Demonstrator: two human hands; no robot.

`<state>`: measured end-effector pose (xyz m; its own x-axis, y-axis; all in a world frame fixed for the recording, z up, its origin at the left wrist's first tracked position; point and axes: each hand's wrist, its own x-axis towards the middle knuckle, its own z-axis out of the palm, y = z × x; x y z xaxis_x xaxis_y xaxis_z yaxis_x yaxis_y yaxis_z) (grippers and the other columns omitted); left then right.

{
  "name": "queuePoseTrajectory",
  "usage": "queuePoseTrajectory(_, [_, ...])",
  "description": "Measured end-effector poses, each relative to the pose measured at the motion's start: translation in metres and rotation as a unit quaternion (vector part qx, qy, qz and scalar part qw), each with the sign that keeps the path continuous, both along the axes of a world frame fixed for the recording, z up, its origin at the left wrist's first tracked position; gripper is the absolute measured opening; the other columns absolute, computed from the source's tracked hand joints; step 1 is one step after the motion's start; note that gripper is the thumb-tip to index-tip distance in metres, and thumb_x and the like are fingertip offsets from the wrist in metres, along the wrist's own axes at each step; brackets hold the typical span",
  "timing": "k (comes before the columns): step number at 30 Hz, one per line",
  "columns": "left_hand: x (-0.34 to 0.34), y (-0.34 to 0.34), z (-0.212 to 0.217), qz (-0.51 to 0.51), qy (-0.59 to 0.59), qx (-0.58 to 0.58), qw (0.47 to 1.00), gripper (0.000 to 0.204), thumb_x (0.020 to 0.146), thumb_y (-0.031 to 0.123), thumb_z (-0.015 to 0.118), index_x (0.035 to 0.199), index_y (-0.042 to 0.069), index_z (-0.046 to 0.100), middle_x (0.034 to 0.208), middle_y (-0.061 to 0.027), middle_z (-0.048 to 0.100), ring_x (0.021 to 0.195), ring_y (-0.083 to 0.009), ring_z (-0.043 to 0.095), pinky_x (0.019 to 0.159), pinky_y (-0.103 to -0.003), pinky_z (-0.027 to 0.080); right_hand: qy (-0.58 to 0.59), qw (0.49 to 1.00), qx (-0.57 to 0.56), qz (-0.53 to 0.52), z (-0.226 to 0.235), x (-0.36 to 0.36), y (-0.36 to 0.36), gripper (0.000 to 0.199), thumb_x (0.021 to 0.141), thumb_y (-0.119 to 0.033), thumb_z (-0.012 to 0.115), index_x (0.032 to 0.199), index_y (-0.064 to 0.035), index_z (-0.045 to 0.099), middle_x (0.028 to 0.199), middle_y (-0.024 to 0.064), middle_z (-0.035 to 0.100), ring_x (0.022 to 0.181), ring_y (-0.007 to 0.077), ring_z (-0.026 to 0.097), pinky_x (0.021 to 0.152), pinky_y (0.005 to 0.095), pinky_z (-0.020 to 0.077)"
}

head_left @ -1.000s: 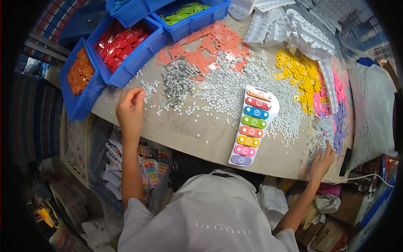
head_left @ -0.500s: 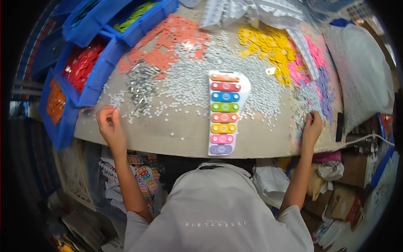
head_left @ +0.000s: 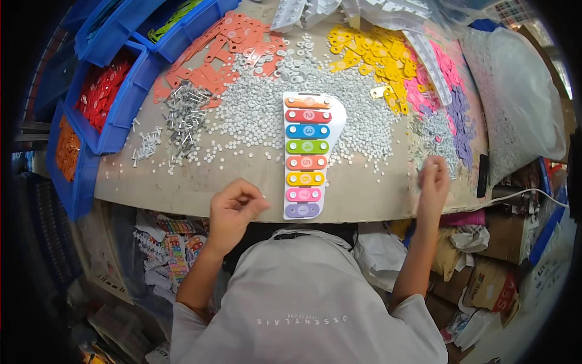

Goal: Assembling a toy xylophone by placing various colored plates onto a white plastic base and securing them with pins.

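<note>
A toy xylophone (head_left: 306,162) lies on the table in front of me, a white base tapering toward me under a row of coloured bars. White round caps show at the ends of most bars; the nearest, purple bar (head_left: 302,210) shows small holes there. Just left of its near end hovers my left hand (head_left: 233,212), thumb and fingertips pinched together; a tiny white bit seems to show at the tips. My right hand (head_left: 434,182) is closed at the near edge of a pile of small silvery pieces (head_left: 433,136); its fingertips hide whatever they hold.
White caps (head_left: 254,115) cover the middle, beside metal pins (head_left: 185,115) and white pins (head_left: 147,144). Salmon (head_left: 236,36), yellow (head_left: 388,57) and purple bars (head_left: 462,130) lie beyond. Blue bins (head_left: 118,130) stand left; a clear bag (head_left: 521,103) sits right.
My left hand has moved right and nearer, from the white pins to the xylophone's near end. My right hand stays by the silvery pile. The whole view has shifted slightly.
</note>
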<state>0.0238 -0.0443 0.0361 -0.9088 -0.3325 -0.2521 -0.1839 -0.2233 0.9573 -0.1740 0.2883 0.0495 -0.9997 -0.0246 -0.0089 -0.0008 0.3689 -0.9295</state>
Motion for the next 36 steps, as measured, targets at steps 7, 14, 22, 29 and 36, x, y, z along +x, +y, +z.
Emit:
queuePoseTrajectory(7, [-0.004,0.011,-0.003,-0.14,-0.066,0.191,0.969,0.016,0.094,0.0,0.066,0.109,-0.006,0.069,0.085,-0.0124,0.073,0.066,-0.0083,0.064,0.052,-0.019,0.049,-0.36,0.874,-0.191,0.264,0.016,0.088,-0.08,0.012,0.104,-0.018,0.056,0.103,-0.0062,0.055,0.069,-0.008,0.045,0.057,0.0003,0.037,0.05,0.0189,0.0276])
queuePoseTrajectory(14, [-0.001,0.018,-0.012,-0.139,-0.096,0.189,0.967,0.011,0.095,0.003,0.066,0.105,-0.002,0.068,0.083,-0.0073,0.072,0.064,-0.0051,0.061,0.05,-0.016,0.044,-0.409,0.839,-0.227,0.277,-0.001,0.099,-0.094,0.013,0.105,-0.016,0.054,0.102,-0.0038,0.053,0.07,-0.0075,0.045,0.058,0.0008,0.037,0.051,0.02,0.0271])
queuePoseTrajectory(22, [-0.007,0.025,-0.006,-0.134,-0.122,-0.06,0.982,0.054,0.093,0.015,0.072,0.136,0.0,0.043,0.07,-0.0044,0.067,0.058,-0.0068,0.058,0.05,-0.023,0.041,-0.303,0.915,-0.069,0.259,0.004,0.1,-0.102,0.018,0.102,-0.015,0.06,0.112,-0.0058,0.049,0.069,-0.0025,0.054,0.056,0.0029,0.043,0.05,0.0211,0.0325])
queuePoseTrajectory(29, [-0.013,0.028,-0.011,-0.186,-0.13,0.013,0.974,0.069,0.099,0.022,0.065,0.15,0.002,0.023,0.064,-0.0019,0.061,0.055,-0.0072,0.053,0.051,-0.025,0.041,-0.394,0.875,-0.102,0.264,-0.003,0.097,-0.106,0.026,0.098,-0.015,0.065,0.115,-0.0053,0.049,0.066,0.0011,0.058,0.049,0.0075,0.052,0.042,0.0213,0.038])
queuePoseTrajectory(36, [-0.015,0.04,-0.021,-0.166,-0.058,-0.04,0.984,0.059,0.096,0.016,0.065,0.14,0.0,0.03,0.058,-0.0058,0.055,0.048,-0.015,0.051,0.046,-0.035,0.035,-0.39,0.867,-0.088,0.297,-0.003,0.09,-0.111,0.036,0.099,-0.021,0.062,0.127,-0.0023,0.05,0.061,-0.0018,0.05,0.044,0.0093,0.05,0.041,0.023,0.041])
